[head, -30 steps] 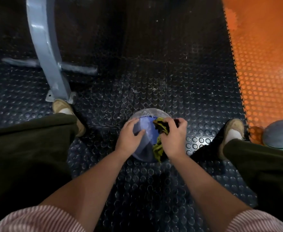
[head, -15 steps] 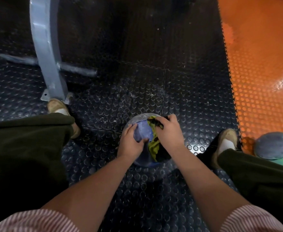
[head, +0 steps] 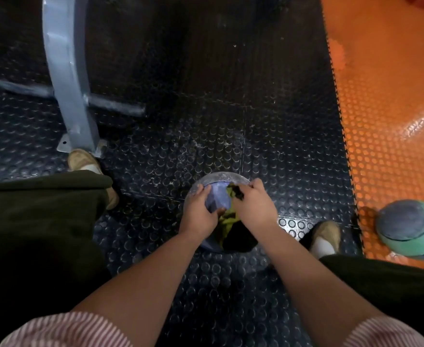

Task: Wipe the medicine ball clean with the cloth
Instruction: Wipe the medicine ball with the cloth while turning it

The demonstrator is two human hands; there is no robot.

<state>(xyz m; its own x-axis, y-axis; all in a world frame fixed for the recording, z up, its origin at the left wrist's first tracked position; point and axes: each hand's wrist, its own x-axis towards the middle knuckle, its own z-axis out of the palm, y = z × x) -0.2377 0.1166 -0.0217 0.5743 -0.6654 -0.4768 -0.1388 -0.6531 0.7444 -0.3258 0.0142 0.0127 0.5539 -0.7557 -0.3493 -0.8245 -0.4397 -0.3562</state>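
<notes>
A grey and blue medicine ball (head: 217, 196) sits on the black studded floor between my feet. My left hand (head: 199, 212) rests on its left side, fingers spread over the surface and thumb pressed against the blue panel. My right hand (head: 252, 205) grips a yellow-green and black cloth (head: 227, 219) and presses it onto the ball's right side. The cloth bunches under that hand and hangs down the near side, hiding that part of the ball.
A grey metal machine leg (head: 68, 78) with a floor crossbar (head: 115, 103) stands at the back left, beside my left shoe (head: 80, 159). An orange studded floor (head: 386, 101) lies to the right. A second grey and green ball (head: 411, 229) rests there near my right shoe (head: 327, 237).
My right hand has slid the cloth leftward and down over the ball's top. My left hand has shifted a little further round the ball's left side. The view has tilted slightly.
</notes>
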